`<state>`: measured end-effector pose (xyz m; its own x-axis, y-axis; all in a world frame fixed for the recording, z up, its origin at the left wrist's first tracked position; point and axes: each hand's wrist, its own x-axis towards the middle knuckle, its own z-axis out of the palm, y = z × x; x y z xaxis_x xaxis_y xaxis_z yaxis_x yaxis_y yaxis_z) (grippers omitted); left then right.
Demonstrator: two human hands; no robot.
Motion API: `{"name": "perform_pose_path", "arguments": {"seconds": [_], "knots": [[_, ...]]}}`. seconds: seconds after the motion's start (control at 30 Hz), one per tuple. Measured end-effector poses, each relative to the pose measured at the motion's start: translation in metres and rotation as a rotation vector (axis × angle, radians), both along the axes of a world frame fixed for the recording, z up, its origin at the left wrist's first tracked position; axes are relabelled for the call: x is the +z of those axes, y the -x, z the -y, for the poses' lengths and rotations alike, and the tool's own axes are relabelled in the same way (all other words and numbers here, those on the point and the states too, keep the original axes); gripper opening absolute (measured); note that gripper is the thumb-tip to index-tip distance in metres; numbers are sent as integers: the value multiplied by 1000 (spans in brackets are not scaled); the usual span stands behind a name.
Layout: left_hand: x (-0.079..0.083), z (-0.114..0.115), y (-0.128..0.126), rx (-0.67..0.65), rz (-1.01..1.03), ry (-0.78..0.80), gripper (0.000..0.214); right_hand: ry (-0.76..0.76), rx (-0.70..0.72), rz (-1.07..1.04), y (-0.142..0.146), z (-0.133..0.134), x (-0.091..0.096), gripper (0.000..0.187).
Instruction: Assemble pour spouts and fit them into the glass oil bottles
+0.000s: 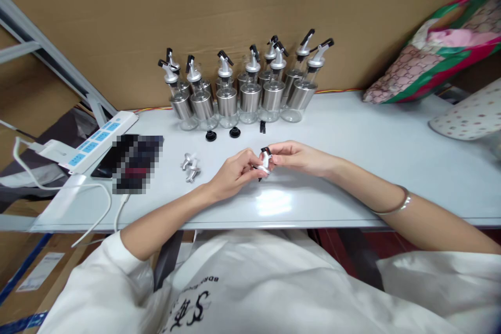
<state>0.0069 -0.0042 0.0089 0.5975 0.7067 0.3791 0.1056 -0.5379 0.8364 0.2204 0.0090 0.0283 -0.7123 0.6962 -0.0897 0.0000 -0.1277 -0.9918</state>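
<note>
Between my two hands, above the front of the table, is a silver pour spout (265, 163) with a black flip cap. My left hand (239, 172) pinches the spout's round silver base. The fingers of my right hand (288, 156) close on the black cap at its top. To the left lie loose silver spout pieces (191, 168) without caps. Two black stoppers (223, 134) and small black caps (262, 127) rest in front of the bottles. Several glass oil bottles (227, 102) with steel bands stand at the back, many topped with similar spouts.
On the left are a white power strip (102, 141), a dark phone (113, 159), a blurred-out device (139, 164) and a white cable (105, 203). A patterned bag (415, 73) and a spotted white container (469, 112) stand at the right. Cardboard (235, 0) backs the table.
</note>
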Motion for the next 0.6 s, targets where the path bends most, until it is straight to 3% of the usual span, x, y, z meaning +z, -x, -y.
{"name": "perform_pose_path", "arguments": {"seconds": [0.43,0.6], "knots": [[-2,-3,4,-65,-115,-177,45,-15,-20,16,3,4,2,43],[1,-4,4,-104,-135,-253,36,52,-55,-34,4,5,3,41]]}}
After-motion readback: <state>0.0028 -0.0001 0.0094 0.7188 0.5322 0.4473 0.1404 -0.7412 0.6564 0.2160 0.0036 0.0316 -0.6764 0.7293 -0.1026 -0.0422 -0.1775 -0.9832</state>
